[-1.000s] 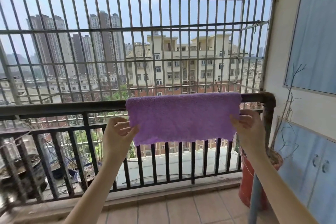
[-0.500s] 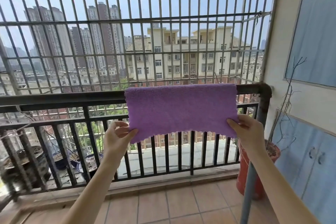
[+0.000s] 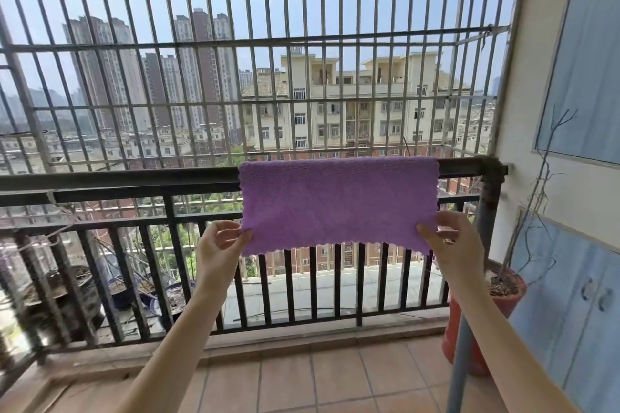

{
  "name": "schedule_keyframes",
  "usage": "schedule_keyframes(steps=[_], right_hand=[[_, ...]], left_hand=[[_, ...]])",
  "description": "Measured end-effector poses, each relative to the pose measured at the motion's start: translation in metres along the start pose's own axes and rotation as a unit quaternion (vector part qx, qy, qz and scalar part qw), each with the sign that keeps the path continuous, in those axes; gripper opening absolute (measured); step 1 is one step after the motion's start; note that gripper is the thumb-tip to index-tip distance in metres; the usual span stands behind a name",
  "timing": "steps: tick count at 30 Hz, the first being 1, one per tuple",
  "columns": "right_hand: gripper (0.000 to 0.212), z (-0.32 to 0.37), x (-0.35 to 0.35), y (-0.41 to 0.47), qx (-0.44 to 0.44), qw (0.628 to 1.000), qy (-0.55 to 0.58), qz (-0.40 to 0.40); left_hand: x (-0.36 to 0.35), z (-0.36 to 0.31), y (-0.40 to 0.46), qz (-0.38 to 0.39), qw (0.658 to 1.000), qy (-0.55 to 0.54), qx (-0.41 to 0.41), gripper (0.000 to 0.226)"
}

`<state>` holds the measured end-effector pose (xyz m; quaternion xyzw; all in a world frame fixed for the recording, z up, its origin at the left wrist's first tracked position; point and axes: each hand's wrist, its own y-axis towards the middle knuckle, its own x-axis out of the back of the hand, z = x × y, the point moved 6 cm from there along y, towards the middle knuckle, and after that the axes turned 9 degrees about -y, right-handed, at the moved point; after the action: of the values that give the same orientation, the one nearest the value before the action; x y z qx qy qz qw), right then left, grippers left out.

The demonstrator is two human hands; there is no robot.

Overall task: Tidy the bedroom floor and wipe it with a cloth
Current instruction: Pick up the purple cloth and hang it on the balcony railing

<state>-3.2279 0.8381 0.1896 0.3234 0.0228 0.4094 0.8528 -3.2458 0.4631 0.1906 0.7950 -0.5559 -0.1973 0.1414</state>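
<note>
— The purple cloth (image 3: 337,204), where was it?

— It hung over the top bar of the dark balcony railing (image 3: 117,179), toward the end of the railing nearest the wall. Its upper edge lay along the bar, and the rest hung spread flat on my side of the railing, its scalloped lower edge level with the upper part of the railing's uprights.

— And your grip on it?

— I held it at both lower corners. My left hand (image 3: 219,250) pinched the lower left corner between thumb and curled fingers. My right hand (image 3: 448,245) pinched the lower right corner the same way, thumb in front. Both arms reached up from below the railing.

— What else stood near the railing?

— At its wall end stood a red plant pot (image 3: 500,305) with bare twigs, on the tiled floor (image 3: 335,379) below. A grey pole (image 3: 461,362) leaned in front of the pot. Beyond that end were pale blue cabinet doors (image 3: 577,305). Above the railing rose a light metal window grille (image 3: 268,43), and through it I saw apartment buildings. Past the railing's far end were dark pots with soil, partly hidden by the bars.
</note>
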Motion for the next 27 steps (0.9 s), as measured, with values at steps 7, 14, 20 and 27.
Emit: schedule_keyframes(steps=[7, 14, 20, 27], right_hand=[[0.028, 0.038, 0.004, -0.044, 0.185, 0.975, -0.097, -0.082], [0.021, 0.046, -0.074, -0.087, 0.077, 0.974, 0.061, 0.204], [0.011, 0.047, -0.129, -0.142, -0.028, 0.919, 0.131, 0.37], [0.016, 0.102, -0.176, -0.187, -0.076, 0.859, 0.228, 0.452]], left_hand=[[0.028, 0.017, -0.023, 0.007, 0.999, -0.021, 0.04, 0.015], [0.078, 0.025, -0.062, -0.023, 0.995, -0.028, 0.088, 0.009], [0.143, 0.017, -0.097, -0.066, 0.991, -0.019, 0.115, 0.015], [0.239, -0.023, -0.148, -0.147, 0.984, 0.026, 0.1, 0.022]])
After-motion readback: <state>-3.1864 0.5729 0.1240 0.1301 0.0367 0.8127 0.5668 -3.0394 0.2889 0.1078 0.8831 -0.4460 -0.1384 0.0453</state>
